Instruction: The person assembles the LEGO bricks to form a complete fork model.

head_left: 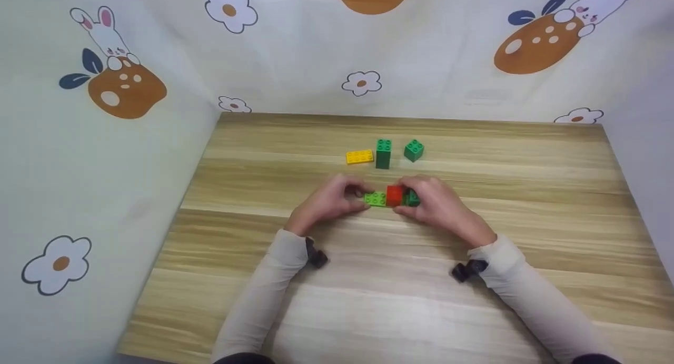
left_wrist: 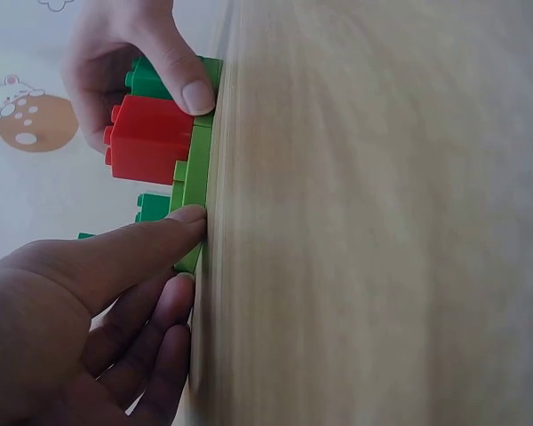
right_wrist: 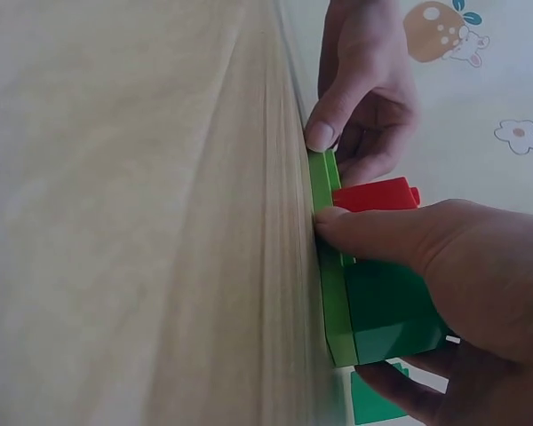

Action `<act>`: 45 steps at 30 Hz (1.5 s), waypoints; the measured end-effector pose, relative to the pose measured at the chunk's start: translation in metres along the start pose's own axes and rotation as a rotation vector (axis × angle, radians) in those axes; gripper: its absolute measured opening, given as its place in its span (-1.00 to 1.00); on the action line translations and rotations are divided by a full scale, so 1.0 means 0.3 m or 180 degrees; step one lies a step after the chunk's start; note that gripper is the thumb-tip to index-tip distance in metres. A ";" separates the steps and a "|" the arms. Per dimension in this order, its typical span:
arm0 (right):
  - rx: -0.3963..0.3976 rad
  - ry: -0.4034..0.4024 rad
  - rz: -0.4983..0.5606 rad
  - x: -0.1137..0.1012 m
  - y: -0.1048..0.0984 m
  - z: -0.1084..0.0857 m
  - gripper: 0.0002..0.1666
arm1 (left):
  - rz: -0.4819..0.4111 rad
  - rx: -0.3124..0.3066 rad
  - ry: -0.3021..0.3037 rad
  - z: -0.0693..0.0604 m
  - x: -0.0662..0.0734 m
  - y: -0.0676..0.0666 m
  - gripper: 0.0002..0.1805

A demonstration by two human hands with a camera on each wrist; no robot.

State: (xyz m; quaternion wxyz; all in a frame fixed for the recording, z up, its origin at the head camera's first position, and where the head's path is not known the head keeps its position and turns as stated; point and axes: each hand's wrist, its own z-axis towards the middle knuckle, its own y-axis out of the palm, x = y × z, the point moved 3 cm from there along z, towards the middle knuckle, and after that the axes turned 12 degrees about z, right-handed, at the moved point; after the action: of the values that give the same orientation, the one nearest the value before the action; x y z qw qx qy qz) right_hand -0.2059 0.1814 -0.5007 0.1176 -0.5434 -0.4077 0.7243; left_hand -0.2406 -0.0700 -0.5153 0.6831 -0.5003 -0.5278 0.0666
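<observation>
Between the side edges of the wood-grain desk (head_left: 368,301), my left hand (head_left: 331,199) and right hand (head_left: 438,202) pinch a light-green studded plastic strip (head_left: 375,198) bearing a red plastic block (head_left: 394,196); a white flower-and-rabbit-print backdrop (head_left: 295,53) lines the back edge.

Room between forearms (head_left: 258,295) ends at red brick (head_left: 394,196).

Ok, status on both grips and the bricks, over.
Left grip pinches left end of light green base layer. Right grip holds its right part. Red brick, dark green brick on top. Nothing visibly blocking; yellow brick lies behind.
</observation>
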 end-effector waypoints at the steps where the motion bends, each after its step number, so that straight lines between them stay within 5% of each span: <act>1: -0.0010 0.0002 0.0004 0.000 0.000 0.001 -0.44 | -0.0001 0.0003 0.0006 -0.001 -0.001 0.000 -0.59; 16: -0.0009 0.0046 0.0264 0.004 -0.020 0.015 -0.34 | 0.0128 0.0048 -0.0027 -0.007 0.005 -0.008 -0.60; 25: 0.0573 0.0155 0.0885 0.039 -0.129 0.044 -0.57 | 0.0109 0.0069 -0.0023 0.000 0.012 -0.007 -0.61; 33: 0.1122 0.0312 0.0927 0.113 -0.191 0.077 -0.66 | 0.0133 0.0040 -0.0052 0.001 0.014 -0.005 -0.61; 45: 0.1134 0.0558 0.1005 0.175 -0.162 0.134 -0.57 | 0.0125 0.0057 -0.0018 -0.001 0.005 0.000 -0.60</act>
State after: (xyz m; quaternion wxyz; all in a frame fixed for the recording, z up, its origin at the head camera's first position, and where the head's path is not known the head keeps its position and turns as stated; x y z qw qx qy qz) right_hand -0.2748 0.2261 -0.4989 0.1318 -0.6318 -0.1719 0.7443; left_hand -0.2398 -0.0692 -0.5143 0.6847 -0.5043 -0.5192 0.0862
